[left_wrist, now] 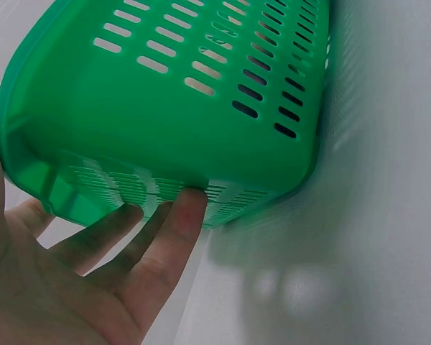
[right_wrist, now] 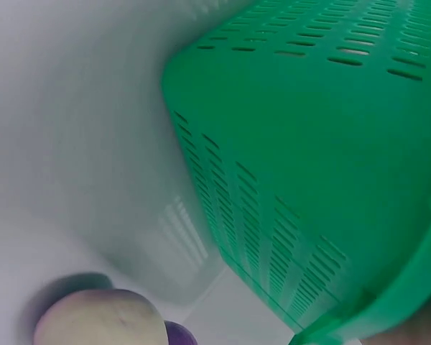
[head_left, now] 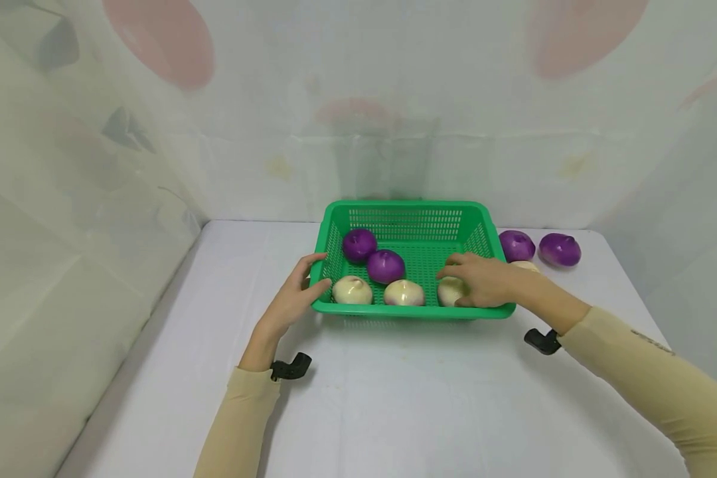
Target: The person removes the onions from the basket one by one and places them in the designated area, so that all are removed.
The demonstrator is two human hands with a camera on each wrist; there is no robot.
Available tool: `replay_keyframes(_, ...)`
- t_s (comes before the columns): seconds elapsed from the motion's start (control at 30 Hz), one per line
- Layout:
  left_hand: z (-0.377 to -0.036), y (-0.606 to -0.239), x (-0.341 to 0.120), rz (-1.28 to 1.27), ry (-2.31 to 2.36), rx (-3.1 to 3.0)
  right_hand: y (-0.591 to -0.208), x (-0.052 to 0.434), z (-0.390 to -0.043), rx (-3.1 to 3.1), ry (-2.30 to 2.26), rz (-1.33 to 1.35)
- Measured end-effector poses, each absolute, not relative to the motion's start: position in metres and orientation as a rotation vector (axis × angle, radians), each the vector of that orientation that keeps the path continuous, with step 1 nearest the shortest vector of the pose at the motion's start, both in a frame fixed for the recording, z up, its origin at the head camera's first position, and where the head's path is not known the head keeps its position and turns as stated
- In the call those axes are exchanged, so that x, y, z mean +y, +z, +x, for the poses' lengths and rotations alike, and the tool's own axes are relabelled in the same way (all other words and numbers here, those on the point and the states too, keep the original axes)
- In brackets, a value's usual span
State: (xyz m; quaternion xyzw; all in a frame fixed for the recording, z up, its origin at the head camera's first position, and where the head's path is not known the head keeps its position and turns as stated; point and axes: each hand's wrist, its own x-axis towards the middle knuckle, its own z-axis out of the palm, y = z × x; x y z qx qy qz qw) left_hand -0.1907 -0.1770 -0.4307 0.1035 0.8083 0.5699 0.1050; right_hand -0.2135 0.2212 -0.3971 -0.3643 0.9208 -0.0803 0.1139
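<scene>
A green plastic basket (head_left: 415, 311) with slotted walls stands on the white table. My left hand (head_left: 293, 299) holds its left end, thumb and index finger over the rim; in the left wrist view, the other fingers (left_wrist: 174, 248) touch the slotted outside wall. My right hand (head_left: 480, 279) reaches over the right rim and grips a pale turnip (head_left: 450, 292) in the front right corner, its fingers partly covering it. Along the front wall inside lie two more pale turnips, one on the left (head_left: 352, 291) and one in the middle (head_left: 404, 293). Behind them are two purple turnips (head_left: 386, 267).
Right of the basket lie a purple turnip (head_left: 516, 245), another purple one (head_left: 560, 250) and a pale turnip (right_wrist: 100, 320), partly hidden by my right arm in the head view. A white patterned cloth (head_left: 251, 159) hangs behind the table (head_left: 394, 398).
</scene>
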Motion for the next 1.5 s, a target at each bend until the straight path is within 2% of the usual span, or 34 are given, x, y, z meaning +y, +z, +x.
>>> replay_keyframes(0.3, -0.199, -0.450, -0.182, 0.305, 1.696, 2.382, -0.404, 0.212, -0.218, 2.731, -0.217, -1.053)
replay_keyframes(0.97, -0.198, -0.451, -0.181, 0.321, 1.715, 2.374, -0.409, 0.206, -0.223, 2.750, -0.248, -0.976)
replay_keyframes(1.5, -0.198, -0.448, -0.183, 0.309, 1.682, 2.407, -0.387, 0.205, -0.219, 2.838, -0.374, -1.017)
